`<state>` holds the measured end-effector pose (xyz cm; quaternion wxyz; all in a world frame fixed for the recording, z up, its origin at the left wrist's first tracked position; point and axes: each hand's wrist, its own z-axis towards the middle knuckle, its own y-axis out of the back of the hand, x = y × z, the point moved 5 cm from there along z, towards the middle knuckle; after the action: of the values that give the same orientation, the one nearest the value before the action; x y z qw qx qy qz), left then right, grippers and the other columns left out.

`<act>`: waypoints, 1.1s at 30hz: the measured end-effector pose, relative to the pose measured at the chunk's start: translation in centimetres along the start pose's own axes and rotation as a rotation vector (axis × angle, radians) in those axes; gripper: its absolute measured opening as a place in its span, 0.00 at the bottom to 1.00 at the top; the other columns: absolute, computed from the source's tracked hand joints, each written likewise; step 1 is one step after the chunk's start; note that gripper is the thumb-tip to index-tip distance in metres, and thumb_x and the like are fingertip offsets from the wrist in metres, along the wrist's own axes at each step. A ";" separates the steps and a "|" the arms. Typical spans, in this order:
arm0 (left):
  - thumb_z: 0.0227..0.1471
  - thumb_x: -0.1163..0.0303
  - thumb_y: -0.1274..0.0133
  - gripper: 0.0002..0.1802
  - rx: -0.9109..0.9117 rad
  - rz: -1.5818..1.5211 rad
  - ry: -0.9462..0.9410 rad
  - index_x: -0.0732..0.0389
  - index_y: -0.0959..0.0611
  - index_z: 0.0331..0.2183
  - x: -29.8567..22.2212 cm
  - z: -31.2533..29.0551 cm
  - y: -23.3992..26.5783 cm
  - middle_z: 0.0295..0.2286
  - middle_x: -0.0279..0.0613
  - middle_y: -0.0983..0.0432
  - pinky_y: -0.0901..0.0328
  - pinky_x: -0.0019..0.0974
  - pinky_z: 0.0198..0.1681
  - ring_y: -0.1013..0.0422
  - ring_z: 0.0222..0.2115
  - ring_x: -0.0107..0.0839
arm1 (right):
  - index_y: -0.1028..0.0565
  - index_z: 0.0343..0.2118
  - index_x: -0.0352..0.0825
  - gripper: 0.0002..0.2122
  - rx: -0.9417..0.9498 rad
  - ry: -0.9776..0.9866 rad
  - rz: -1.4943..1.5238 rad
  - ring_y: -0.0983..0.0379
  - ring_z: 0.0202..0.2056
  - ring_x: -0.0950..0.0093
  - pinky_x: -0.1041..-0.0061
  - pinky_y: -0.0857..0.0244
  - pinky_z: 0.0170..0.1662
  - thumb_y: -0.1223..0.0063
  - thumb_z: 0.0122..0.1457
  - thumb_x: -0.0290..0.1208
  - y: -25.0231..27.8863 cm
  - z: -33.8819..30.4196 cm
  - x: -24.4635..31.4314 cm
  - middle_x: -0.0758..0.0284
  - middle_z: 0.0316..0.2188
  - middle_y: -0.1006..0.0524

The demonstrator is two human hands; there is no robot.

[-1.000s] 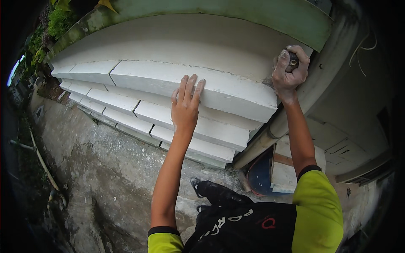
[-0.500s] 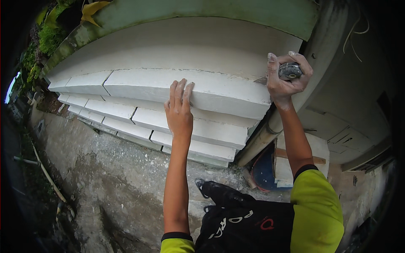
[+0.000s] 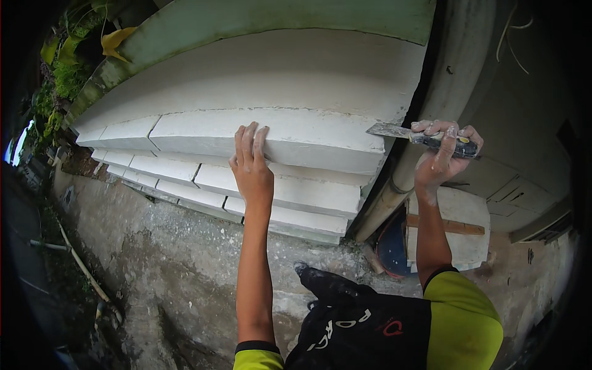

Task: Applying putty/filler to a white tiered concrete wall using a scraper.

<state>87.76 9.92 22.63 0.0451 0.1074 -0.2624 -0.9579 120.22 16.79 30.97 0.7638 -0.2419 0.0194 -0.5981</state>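
Note:
A putty knife (image 3: 393, 130) with a dark handle and a smeared metal blade is gripped in my right hand (image 3: 439, 161), whose fingers wrap round the handle. Its blade points left, over the right end of the top white ledge (image 3: 320, 131); whether it touches there I cannot tell. My left hand (image 3: 251, 163) lies against that ledge's front edge, fingers stretched out over the top face and thumb mostly hidden. White dust coats the fingers of both hands. Behind the ledge rises a smooth white panel (image 3: 277, 74).
More white stepped blocks (image 3: 277, 191) descend below the ledge, with dark joints between them. A green curved rim (image 3: 296, 17) runs above the panel. A pale pipe (image 3: 453, 68) stands at the right, near a blue tub (image 3: 393, 246). Stained concrete ground (image 3: 179, 259) lies below.
My right hand has moved right and a little down, turning the putty knife so that its blade shows more fully. The left hand has slid slightly left along the ledge. The view has shifted slightly.

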 end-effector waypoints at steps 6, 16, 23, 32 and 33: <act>0.52 0.86 0.55 0.35 -0.012 0.015 -0.002 0.44 0.29 0.59 -0.3 0.0 0.1 0.61 0.28 0.35 0.40 0.42 0.53 0.43 0.65 0.34 | 0.43 0.46 0.36 0.09 -0.023 -0.168 -0.111 0.20 0.36 0.57 0.53 0.26 0.47 0.58 0.69 0.27 3.6 0.2 0.5 0.53 0.30 0.22; 0.50 0.88 0.54 0.36 -0.013 0.006 0.010 0.45 0.28 0.58 -0.3 0.2 0.2 0.60 0.28 0.34 0.40 0.42 0.51 0.42 0.65 0.35 | 0.41 0.44 0.39 0.11 0.011 -0.178 -0.208 0.32 0.23 0.85 0.86 0.41 0.23 0.51 0.67 0.31 5.4 -0.5 -0.1 0.58 0.31 0.19; 0.46 0.89 0.52 0.37 -0.027 -0.010 0.022 0.47 0.26 0.55 0.0 0.2 0.3 0.58 0.30 0.31 0.40 0.41 0.51 0.38 0.63 0.38 | 0.43 0.41 0.38 0.12 0.016 -0.226 -0.160 0.31 0.22 0.81 0.84 0.37 0.25 0.50 0.65 0.29 3.9 0.1 -4.0 0.54 0.28 0.19; 0.43 0.90 0.51 0.36 -0.034 -0.057 0.026 0.49 0.24 0.52 -0.3 0.4 0.5 0.57 0.31 0.30 0.39 0.42 0.50 0.37 0.62 0.39 | 0.41 0.41 0.39 0.12 0.028 -0.389 -0.095 0.31 0.20 0.83 0.86 0.39 0.22 0.48 0.64 0.29 1.6 -0.9 -6.1 0.55 0.29 0.19; 0.43 0.90 0.51 0.36 -0.039 -0.047 0.033 0.49 0.24 0.52 -0.5 0.5 0.6 0.57 0.31 0.30 0.39 0.42 0.50 0.37 0.62 0.39 | 0.41 0.41 0.39 0.12 0.004 -0.339 -0.037 0.31 0.21 0.82 0.86 0.38 0.22 0.48 0.64 0.29 2.3 -0.1 -5.8 0.55 0.30 0.19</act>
<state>88.17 9.69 23.44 0.0292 0.1285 -0.2405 -0.9617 120.62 22.54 28.48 0.7455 -0.3382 -0.1154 -0.5626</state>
